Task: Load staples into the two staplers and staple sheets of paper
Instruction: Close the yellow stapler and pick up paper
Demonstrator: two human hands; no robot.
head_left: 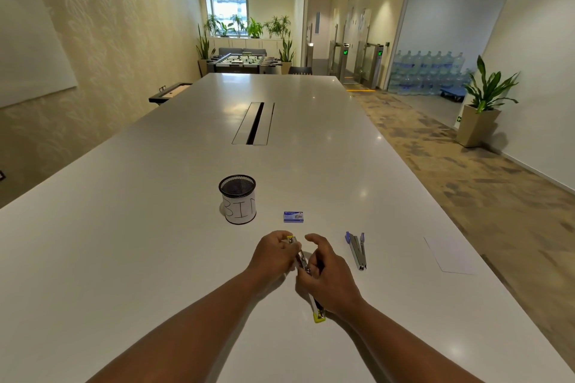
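Observation:
A yellow-ended stapler (319, 314) lies opened out between my hands near the table's front. My left hand (273, 255) grips its far end, where a yellow tip (291, 239) shows. My right hand (326, 277) curls round its middle, and most of the body is hidden under the fingers. A second stapler (357, 250), silver with blue ends, lies opened in a V to the right, untouched. A small blue staple box (293, 216) sits just beyond my hands. A white sheet of paper (448, 255) lies flat at the far right.
A black mesh cup (237, 199) with a paper label reading BIN stands left of the staple box. The long white table (155, 227) has a cable slot (254, 123) in its middle. Its right edge drops to carpeted floor.

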